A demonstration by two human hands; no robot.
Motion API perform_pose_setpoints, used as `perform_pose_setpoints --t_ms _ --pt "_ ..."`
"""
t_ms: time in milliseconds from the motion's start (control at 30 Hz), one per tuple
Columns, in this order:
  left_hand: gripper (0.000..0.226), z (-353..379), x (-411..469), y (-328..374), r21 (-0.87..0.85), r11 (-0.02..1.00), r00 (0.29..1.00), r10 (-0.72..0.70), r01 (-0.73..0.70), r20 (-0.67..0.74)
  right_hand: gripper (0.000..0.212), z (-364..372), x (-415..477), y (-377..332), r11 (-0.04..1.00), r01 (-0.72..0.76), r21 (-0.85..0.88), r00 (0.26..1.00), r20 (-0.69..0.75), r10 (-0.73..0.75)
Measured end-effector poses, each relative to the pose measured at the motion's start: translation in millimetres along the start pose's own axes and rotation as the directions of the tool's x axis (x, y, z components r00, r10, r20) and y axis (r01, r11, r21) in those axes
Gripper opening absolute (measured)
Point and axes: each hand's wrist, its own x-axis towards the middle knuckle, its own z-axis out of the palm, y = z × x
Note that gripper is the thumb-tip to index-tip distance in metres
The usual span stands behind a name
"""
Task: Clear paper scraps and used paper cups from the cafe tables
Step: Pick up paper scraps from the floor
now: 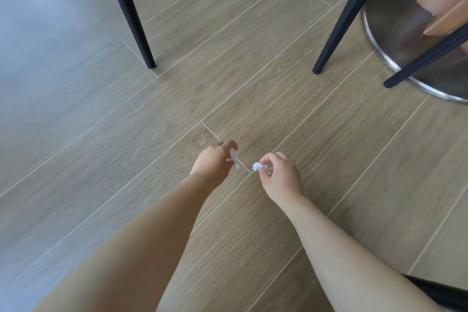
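Observation:
Both my arms reach down over a wood-look floor. My left hand (211, 162) has its fingers curled round a thin white paper scrap (234, 159), which pokes out on the hand's right side. A small crumpled white paper ball (258, 166) is pinched between the fingertips of my right hand (279, 176). The two hands are close together, a short gap apart, just above the floor boards. No paper cup is in view.
Black chair legs stand ahead: one at the upper left (131, 20), two at the upper right (344, 18). A round steel table base (395, 58) with a wooden column (445, 5) sits at the right edge. A dark object (440, 294) shows at the bottom right.

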Motion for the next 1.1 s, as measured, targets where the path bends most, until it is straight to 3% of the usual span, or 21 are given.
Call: perform_pose_setpoints --t_ms 100,267,567,833,1100 --pt "0.032 -36 -15 15 -0.015 1.0 1.0 0.002 -0.002 -0.009 0.007 -20 -7 -32 0.999 0.026 0.018 0.999 -0.025 -0.026" --pt "0.02 -129 -66 55 -0.049 0.998 0.999 0.024 -0.025 -0.026 0.003 -90 -47 -110 0.99 0.103 0.094 0.994 -0.048 -0.099" --pt "0.017 -366 -214 187 -0.19 0.978 0.994 0.067 -0.082 -0.085 0.011 -294 -165 -313 0.964 0.209 0.163 0.978 -0.031 -0.206" --pt "0.025 -578 -332 285 -0.204 0.961 0.971 0.149 -0.186 -0.185 0.013 -462 -261 -482 0.933 0.323 0.155 0.945 -0.098 -0.311" --pt "0.02 -668 -379 318 -0.196 0.936 0.94 0.243 -0.292 -0.24 0.012 -523 -303 -558 0.898 0.393 0.198 0.908 -0.237 -0.346"
